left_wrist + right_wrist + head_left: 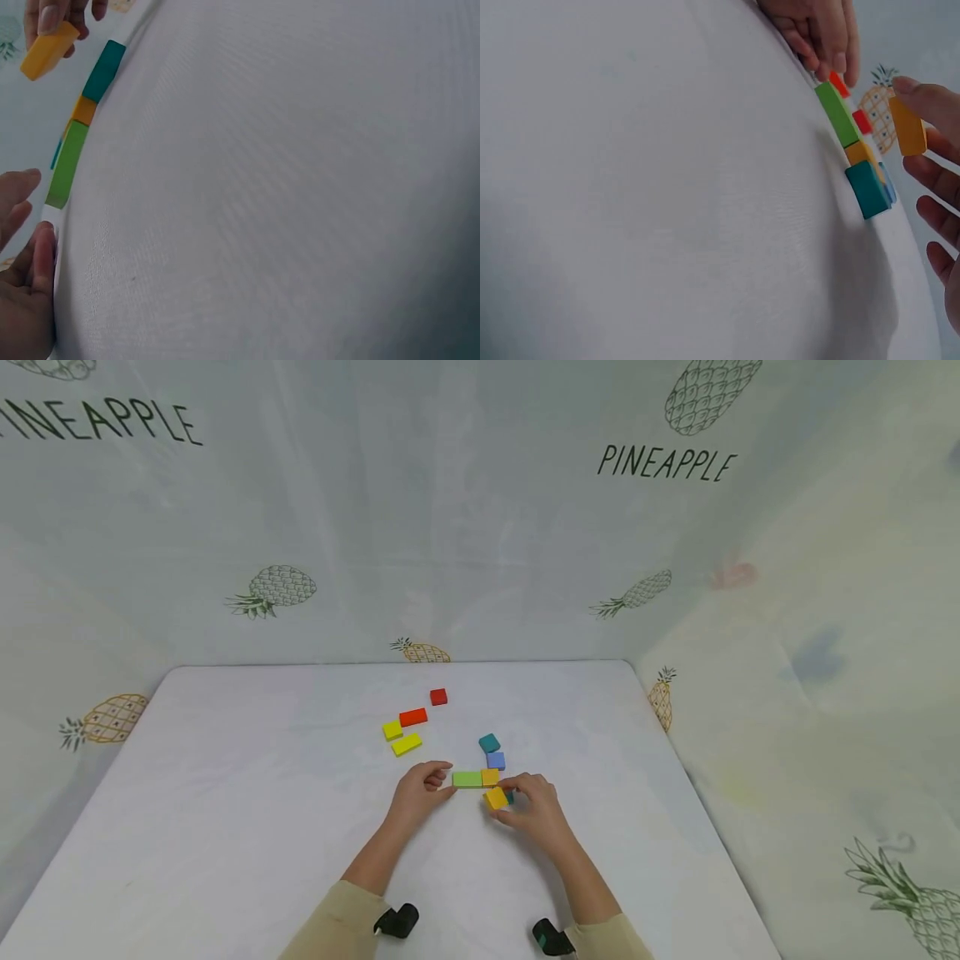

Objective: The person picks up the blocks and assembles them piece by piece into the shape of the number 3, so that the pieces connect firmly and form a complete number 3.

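My right hand [536, 808] pinches an orange block [496, 798] between thumb and fingers, raised above the table. Below it lies a row made of a long light green block [467, 780], a small orange block [490, 777] and a teal block [866, 191], end to end. In the head view the right fingers and the held block partly hide that teal block. Beside the green block's left end, my left hand [420, 789] has its thumb and index finger spread, holding nothing. A blue block [496, 761] and another teal block [490, 743] lie just beyond the row.
Farther back on the white table [225, 827] lie a red cube-like block [438, 697], a longer red block [413, 717], a small yellow block [392, 730] and a longer yellow block [407, 744]. A pineapple-print curtain [450, 510] hangs behind the table.
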A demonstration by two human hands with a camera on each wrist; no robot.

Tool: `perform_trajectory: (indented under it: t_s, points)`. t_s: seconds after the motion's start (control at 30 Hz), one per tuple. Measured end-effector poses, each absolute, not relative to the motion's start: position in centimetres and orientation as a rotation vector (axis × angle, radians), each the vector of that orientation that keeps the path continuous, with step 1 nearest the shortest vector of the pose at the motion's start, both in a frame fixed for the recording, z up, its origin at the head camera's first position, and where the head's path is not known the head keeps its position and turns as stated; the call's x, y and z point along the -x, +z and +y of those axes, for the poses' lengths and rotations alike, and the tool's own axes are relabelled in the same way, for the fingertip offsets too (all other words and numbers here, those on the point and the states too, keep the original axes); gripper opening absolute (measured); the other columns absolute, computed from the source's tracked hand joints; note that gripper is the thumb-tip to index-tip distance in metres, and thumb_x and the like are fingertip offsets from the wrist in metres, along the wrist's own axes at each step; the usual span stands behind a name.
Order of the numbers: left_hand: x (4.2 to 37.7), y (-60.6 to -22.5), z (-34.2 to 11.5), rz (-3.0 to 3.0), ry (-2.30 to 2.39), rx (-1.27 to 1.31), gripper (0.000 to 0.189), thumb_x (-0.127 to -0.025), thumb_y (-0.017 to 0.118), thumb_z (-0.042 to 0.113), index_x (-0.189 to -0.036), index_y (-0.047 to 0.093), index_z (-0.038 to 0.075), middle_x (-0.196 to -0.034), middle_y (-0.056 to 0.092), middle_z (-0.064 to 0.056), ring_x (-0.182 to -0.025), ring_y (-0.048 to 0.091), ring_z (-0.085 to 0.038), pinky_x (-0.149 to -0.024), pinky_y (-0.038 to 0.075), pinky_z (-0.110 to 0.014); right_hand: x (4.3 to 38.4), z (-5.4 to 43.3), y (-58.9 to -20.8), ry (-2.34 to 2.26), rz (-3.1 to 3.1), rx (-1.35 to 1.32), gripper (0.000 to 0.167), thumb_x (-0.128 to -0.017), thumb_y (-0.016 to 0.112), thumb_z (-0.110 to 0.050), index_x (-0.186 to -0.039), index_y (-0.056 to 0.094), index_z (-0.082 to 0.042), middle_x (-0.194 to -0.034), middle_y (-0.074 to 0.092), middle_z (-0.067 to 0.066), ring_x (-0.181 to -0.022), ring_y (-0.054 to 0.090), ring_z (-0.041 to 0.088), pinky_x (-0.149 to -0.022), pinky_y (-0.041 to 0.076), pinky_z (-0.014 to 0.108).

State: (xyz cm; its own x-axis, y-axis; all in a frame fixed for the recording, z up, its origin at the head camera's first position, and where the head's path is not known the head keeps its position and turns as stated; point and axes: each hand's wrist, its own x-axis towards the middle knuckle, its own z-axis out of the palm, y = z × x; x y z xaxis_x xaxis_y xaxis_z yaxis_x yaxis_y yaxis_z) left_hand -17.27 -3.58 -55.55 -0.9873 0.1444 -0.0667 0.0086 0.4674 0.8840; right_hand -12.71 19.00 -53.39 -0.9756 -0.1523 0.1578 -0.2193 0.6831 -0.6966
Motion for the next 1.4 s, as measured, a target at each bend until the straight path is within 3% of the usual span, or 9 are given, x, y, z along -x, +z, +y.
perform_trajectory:
  t_s: [0.23,0.5,1.03,1.2,1.4]
  points:
    - [17.2,-55.7,-3.5,2.629,1.458,-0.160,0.036,-0.082,0.080,0.014,-0.116,0.070,0.011,-0.093,0.057,0.000,-0.084,0.051,-0.016,-0.076,0.050,-0.028,11.4,19.4,-54.8,1.207,-2.808,-0.284,0.039,-0.074,0.085,-0.020,-0.109,0.069,-0.009,-0.094,0.062,-0.008,-0.086,0.054,0.015,-0.078,0.048,0.030]
    - [17.1,-55.7,-3.5,2.627,1.410,-0.161,0.031,-0.083,0.080,0.017,-0.112,0.071,0.012,-0.092,0.056,0.001,-0.083,0.051,-0.016,-0.075,0.049,-0.028,10.1,19.0,-55.6,1.147,-2.855,-0.092,0.041,-0.073,0.086,-0.032,-0.105,0.069,-0.013,-0.090,0.059,-0.010,-0.088,0.051,0.014,-0.083,0.046,0.037]
    - [17.2,-55.8,-3.5,2.634,1.402,-0.166,0.031,-0.082,0.080,0.018,-0.111,0.071,0.013,-0.091,0.056,0.001,-0.083,0.051,-0.016,-0.075,0.049,-0.027,10.5,18.7,-56.2,1.063,-2.819,-0.060,0.036,-0.069,0.088,-0.038,-0.083,0.063,-0.016,-0.077,0.053,-0.010,-0.075,0.044,0.012,-0.071,0.040,0.032]
    - [17.3,-55.9,-3.6,2.645,1.398,-0.175,0.030,-0.082,0.080,0.017,-0.110,0.071,0.013,-0.090,0.055,0.001,-0.082,0.050,-0.016,-0.074,0.048,-0.027,10.7,18.8,-56.2,1.038,-2.853,-0.089,0.036,-0.070,0.088,-0.038,-0.085,0.063,-0.016,-0.079,0.053,-0.010,-0.077,0.045,0.012,-0.075,0.040,0.035]
    - [17.4,-55.6,-3.6,2.636,1.403,-0.167,0.030,-0.082,0.080,0.017,-0.110,0.071,0.012,-0.090,0.055,0.001,-0.082,0.050,-0.016,-0.074,0.048,-0.028,10.6,19.6,-55.8,1.135,-2.938,-0.116,0.038,-0.073,0.086,-0.038,-0.098,0.065,-0.018,-0.091,0.057,-0.011,-0.090,0.050,0.013,-0.088,0.043,0.042]
